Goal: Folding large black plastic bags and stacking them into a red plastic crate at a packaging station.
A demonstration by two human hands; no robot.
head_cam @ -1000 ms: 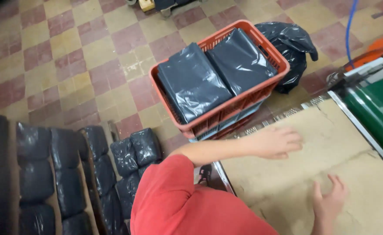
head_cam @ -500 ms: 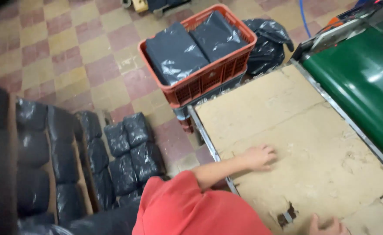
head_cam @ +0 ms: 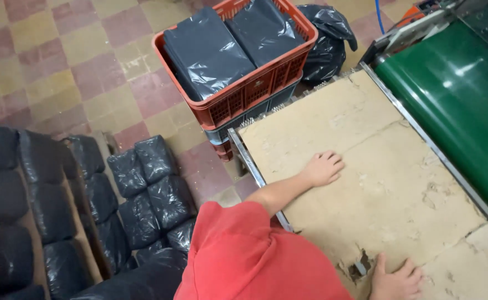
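Observation:
My left hand (head_cam: 324,168) rests palm down on the brown cardboard sheet (head_cam: 399,189) that covers the metal-framed table, a little in from its left edge, and holds nothing. My right hand (head_cam: 395,276) lies flat on the same cardboard at the bottom of the view, fingers spread, just right of a torn hole. My red sleeve (head_cam: 249,261) fills the lower middle. Neither hand touches a bag.
An orange crate (head_cam: 238,94) with two large dark plastic bags stands on other crates at the table's far corner, a black sack (head_cam: 327,44) behind it. Several filled dark bags (head_cam: 149,183) lie stacked on the tiled floor at left. A green conveyor belt (head_cam: 460,105) borders the table's right side.
My left hand has drawn back along the cardboard toward my body. The right hand has slid down to the bottom edge of the view. The view has shifted toward the table and belt.

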